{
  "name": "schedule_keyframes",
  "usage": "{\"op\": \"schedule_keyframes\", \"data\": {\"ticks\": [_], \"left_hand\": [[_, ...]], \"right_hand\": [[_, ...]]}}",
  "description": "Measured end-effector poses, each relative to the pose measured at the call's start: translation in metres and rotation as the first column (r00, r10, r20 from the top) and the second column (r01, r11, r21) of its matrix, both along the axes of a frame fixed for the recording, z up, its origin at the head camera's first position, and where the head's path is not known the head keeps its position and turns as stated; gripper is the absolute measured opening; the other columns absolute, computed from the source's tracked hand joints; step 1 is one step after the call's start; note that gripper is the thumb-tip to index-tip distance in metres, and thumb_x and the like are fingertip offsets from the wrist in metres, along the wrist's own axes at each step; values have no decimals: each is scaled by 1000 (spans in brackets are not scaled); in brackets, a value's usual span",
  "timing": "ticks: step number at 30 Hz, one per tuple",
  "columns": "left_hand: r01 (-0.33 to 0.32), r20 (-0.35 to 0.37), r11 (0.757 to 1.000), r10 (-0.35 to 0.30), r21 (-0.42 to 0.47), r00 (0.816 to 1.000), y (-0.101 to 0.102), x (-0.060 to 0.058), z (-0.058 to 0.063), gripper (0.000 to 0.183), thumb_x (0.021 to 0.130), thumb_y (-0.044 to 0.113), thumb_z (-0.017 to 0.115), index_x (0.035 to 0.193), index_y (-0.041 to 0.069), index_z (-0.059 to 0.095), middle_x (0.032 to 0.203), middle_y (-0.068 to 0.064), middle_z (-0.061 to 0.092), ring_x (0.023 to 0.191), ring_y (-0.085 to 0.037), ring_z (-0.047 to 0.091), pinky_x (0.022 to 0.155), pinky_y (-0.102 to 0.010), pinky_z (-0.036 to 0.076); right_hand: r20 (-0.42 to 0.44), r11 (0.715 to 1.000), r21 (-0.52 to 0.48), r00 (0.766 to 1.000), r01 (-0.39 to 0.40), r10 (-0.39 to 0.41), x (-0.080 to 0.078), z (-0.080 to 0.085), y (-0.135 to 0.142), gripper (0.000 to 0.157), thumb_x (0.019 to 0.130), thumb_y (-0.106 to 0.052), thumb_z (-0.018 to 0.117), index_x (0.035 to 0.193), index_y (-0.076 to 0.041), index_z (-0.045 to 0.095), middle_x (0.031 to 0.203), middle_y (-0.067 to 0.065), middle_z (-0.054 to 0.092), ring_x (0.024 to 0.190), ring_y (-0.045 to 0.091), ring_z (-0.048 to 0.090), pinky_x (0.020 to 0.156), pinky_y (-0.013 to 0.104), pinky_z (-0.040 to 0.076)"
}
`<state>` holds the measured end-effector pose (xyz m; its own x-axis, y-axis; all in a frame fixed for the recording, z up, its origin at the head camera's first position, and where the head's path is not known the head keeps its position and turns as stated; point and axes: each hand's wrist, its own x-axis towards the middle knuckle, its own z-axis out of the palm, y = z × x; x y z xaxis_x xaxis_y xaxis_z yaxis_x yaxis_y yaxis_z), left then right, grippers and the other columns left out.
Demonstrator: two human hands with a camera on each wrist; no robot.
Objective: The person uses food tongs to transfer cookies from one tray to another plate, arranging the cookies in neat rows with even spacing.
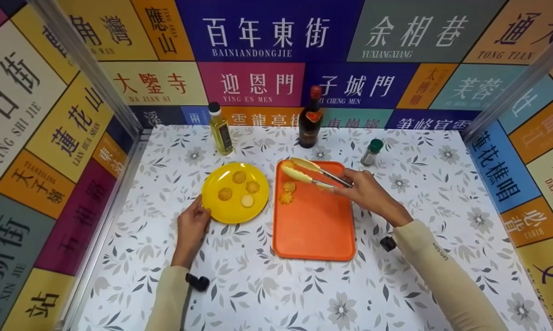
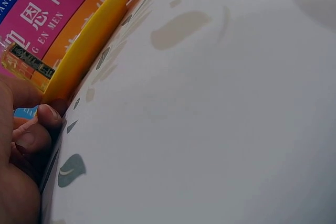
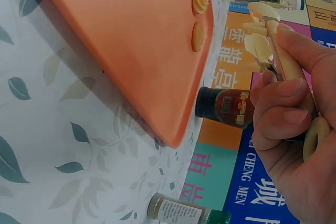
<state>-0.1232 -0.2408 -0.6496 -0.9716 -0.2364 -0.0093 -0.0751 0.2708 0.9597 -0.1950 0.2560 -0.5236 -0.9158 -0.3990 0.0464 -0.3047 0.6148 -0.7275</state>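
Observation:
My left hand (image 1: pixel 193 225) pinches the near left rim of a yellow plate (image 1: pixel 212 214), thumb above and fingers curled at the edge in the left wrist view. Several round cookies (image 1: pixel 239 177) lie on that plate. Over the far part of an orange tray (image 1: pixel 314 234), my right hand (image 1: pixel 366 191) grips metal tongs (image 1: pixel 324 177) with cream-coloured tips. The tips stand apart, and no cookie shows between them in the right wrist view. Three cookies (image 3: pixel 197 36) rest along the tray's left side; the farthest is partly behind the tongs in the head view.
Behind the plate stands an oil bottle (image 1: pixel 220 131) with a black cap. A dark red-capped bottle (image 1: pixel 310 120) stands behind the tray, and a small green-capped jar (image 1: pixel 371 152) to its right. Sign-printed walls (image 1: pixel 253 82) enclose the flower-patterned table (image 1: pixel 239 285).

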Motion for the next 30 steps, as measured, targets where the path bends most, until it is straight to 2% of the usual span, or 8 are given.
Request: {"op": "schedule_keyframes", "data": {"ticks": [6,13,18,25,30], "left_hand": [[-2,7,1000,2,9,1000,0,1,0,61,106,11,66,165,13,52,76,-13,63,53,-23,54,47,-28,45],[-10,26,1000,10,3,1000,-1,0,1,60,107,12,66,166,15,52,79,-13,64,55,-22,55,48,-28,47],[-10,32,1000,10,16,999,-2,0,1,61,107,13,67,165,14,52,80,-13,64,54,-21,54,48,-27,47],[-8,-12,1000,8,25,1000,-1,-1,-1,62,103,7,66,164,7,52,74,-15,63,50,-18,51,46,-26,44],[-12,10,999,12,31,1000,0,-2,0,63,104,9,66,165,9,51,77,-14,63,52,-19,52,47,-26,45]], "right_hand": [[30,1000,15,1000,6,-7,-3,3,-7,39,99,-42,84,120,-9,78,111,5,79,85,21,65,73,30,52],[38,1000,30,999,-5,4,-4,7,-17,42,99,-47,82,120,-10,77,104,5,78,80,23,63,71,34,51],[37,999,25,999,-21,20,-5,8,-23,38,99,-42,83,121,-11,78,105,3,79,82,21,65,74,33,54],[19,999,13,999,-32,32,-8,8,-33,33,99,-34,85,119,-9,77,110,5,79,81,21,62,73,37,51],[24,999,16,999,-32,31,-9,9,-39,35,99,-34,85,119,-7,76,112,7,78,83,22,62,74,37,51]]}}
